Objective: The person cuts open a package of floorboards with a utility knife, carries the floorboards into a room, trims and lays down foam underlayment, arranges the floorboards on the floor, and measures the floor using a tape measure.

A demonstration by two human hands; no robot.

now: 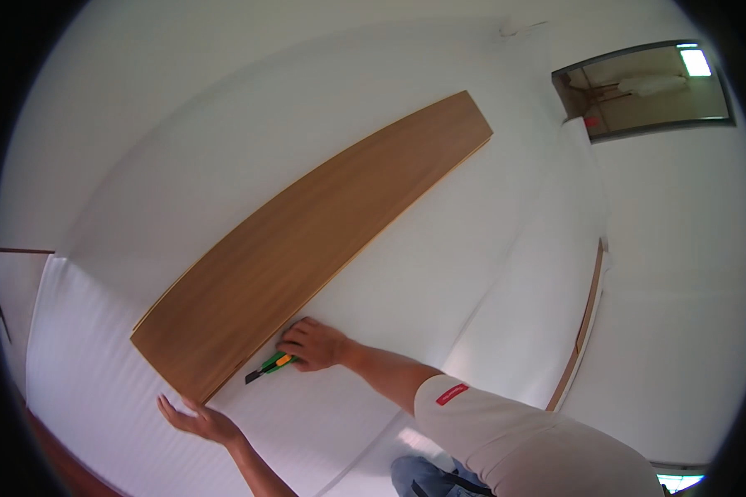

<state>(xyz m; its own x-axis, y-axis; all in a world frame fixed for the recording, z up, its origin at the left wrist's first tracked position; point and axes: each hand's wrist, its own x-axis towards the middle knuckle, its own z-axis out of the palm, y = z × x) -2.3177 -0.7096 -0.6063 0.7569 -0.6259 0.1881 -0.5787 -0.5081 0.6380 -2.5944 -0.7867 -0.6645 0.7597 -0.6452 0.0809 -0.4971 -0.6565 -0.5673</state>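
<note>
- Head view, and what a long one: the brown plank (307, 236) ran on a slant across the pale sheet (439, 265), its near end down at lower left, its far end high toward the right.
- Down at that near end, there was the left hand (203, 422)! Fingers spread, thumb parted from them, right up at the plank's lower corner; whether it pressed on the wood or only met its edge, I could not tell.
- And over to the right hand (313, 344): fingers curled, closed around the green utility knife (275, 363), knuckles just beside the plank's long lower edge.
- Look at that knife: black at its front end, a yellow-orange piece on its body, pointing down and left, just off the plank's edge.
- Behind it came the sleeve (522, 443), whitish, with a small red patch, and below that a blue-clad leg (435, 476).
- Out on the right, a narrow brown strip (584, 331) lay lengthwise, well apart from both hands.
- Top right, a dark-framed opening (651, 91) showed a space beyond.
</note>
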